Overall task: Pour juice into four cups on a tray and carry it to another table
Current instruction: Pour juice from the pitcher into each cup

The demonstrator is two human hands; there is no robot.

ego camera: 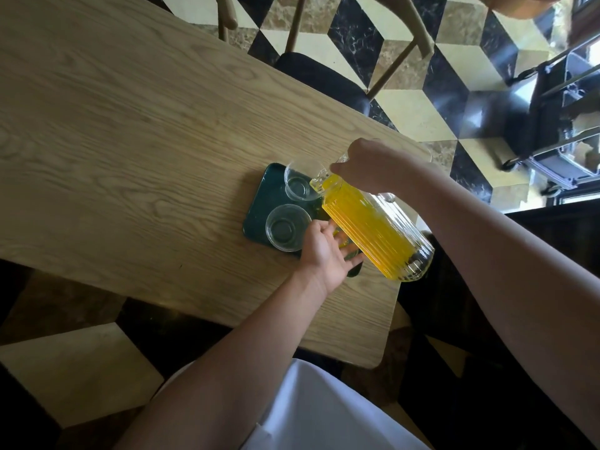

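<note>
Ribbed clear glass pitcher of yellow-orange juice [373, 228]: we see it tilted steeply over the dark green rectangular tray [259, 203], spout end pointing far-left and down toward the cups, base raised to the near right, off the bench. The right hand [370, 167] grasps it at the neck or handle, fingers curled round the top part; the exact grip is hidden behind the hand. Juice fills most of the body and reaches up to the spout.

The tray lies on the light wooden bench [130, 125], near its right end. We can make out two clear glass cups on it. The far cup [300, 185] sits right under the pitcher spout. The near cup [287, 227] stands just beside it on the tray's left part; whether either holds juice we cannot tell. The tray's right part is covered by the pitcher and the hand, so any other cups there are hidden from us.

The left hand [328, 251] rests at the tray's near-right corner, fingers stretched out fairly straight under the pitcher, thumb touching or almost touching the near cup rim. It holds nothing that we can see.

Beyond the bench: a wooden chair with dark seat [321, 76] on a checkered marble floor [406, 108].
</note>
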